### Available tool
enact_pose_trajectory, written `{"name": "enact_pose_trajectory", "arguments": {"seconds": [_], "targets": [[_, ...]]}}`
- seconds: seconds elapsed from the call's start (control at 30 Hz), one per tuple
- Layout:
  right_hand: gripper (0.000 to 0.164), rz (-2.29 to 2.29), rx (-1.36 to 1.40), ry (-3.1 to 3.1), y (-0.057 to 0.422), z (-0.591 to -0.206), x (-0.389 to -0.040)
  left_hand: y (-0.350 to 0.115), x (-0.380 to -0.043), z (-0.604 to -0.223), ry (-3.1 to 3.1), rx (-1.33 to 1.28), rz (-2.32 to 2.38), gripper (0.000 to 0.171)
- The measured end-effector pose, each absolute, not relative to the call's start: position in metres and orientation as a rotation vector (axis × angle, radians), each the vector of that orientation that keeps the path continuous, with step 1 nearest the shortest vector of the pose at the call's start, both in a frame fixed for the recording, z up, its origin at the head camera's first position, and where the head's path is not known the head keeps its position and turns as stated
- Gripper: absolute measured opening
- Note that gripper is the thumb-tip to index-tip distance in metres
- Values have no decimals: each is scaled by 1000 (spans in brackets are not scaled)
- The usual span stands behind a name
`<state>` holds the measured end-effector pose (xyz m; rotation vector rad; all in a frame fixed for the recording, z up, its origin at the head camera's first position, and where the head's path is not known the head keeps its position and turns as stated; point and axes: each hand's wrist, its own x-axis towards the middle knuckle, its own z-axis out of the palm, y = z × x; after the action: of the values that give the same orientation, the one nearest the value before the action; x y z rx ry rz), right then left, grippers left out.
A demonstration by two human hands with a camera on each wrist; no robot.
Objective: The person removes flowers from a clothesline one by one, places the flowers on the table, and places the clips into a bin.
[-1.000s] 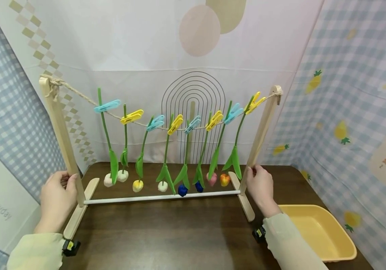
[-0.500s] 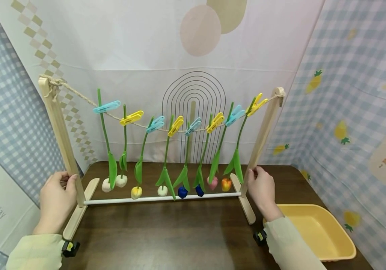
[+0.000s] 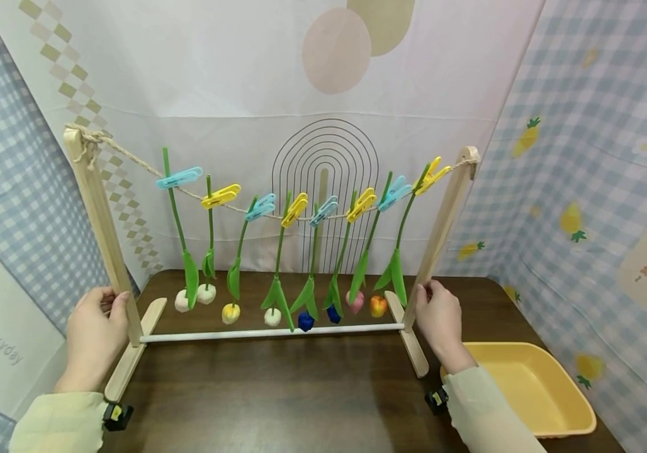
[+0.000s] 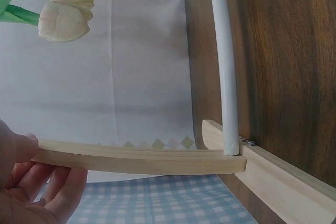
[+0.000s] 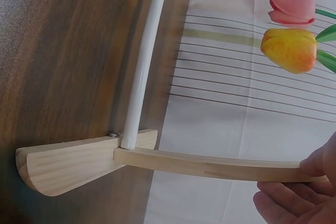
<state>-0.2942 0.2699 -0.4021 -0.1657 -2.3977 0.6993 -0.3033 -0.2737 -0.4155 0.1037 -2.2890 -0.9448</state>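
A wooden stand with a left post (image 3: 102, 233), a right post (image 3: 442, 226) and a white crossbar (image 3: 216, 336) stands on the table. My left hand (image 3: 97, 330) grips the left post low down, thumb in front in the left wrist view. My right hand (image 3: 439, 318) holds the right post at a similar height. Between the post tops sags a twine rope (image 3: 131, 155). Blue and yellow clothespins (image 3: 221, 195) clip several artificial tulips head-down to it: white tulips (image 4: 65, 22), a yellow one (image 3: 231, 313), blue ones (image 3: 306, 321), a pink one (image 5: 292, 6) and an orange-yellow one (image 5: 290, 50).
A yellow plastic basin (image 3: 533, 390) sits on the brown table (image 3: 278, 396) at the right, beside my right forearm. A white printed cloth (image 3: 233, 63) hangs behind the stand. Blue checked cloths (image 3: 595, 126) hang at both sides.
The right post and my right hand have shifted slightly to the right. The hanging tulips swing a little on the rope. My left hand stays in nearly the same place.
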Motion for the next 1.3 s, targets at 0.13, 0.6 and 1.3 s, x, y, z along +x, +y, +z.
{"name": "enact_pose_trajectory", "arguments": {"seconds": [0.13,0.6,1.3], "targets": [[24,711,-163,-2400,270,-402,-294,-273,-303,-415,-2300,104,-951,27],[25,817,-147,-2487,272,-402,-294,-280,-296,-422,-2349,107,-1049,40],[48,695,19,-2445,317,-357,-260,-227,-258,-432,-2061,-17,-1192,42]]}}
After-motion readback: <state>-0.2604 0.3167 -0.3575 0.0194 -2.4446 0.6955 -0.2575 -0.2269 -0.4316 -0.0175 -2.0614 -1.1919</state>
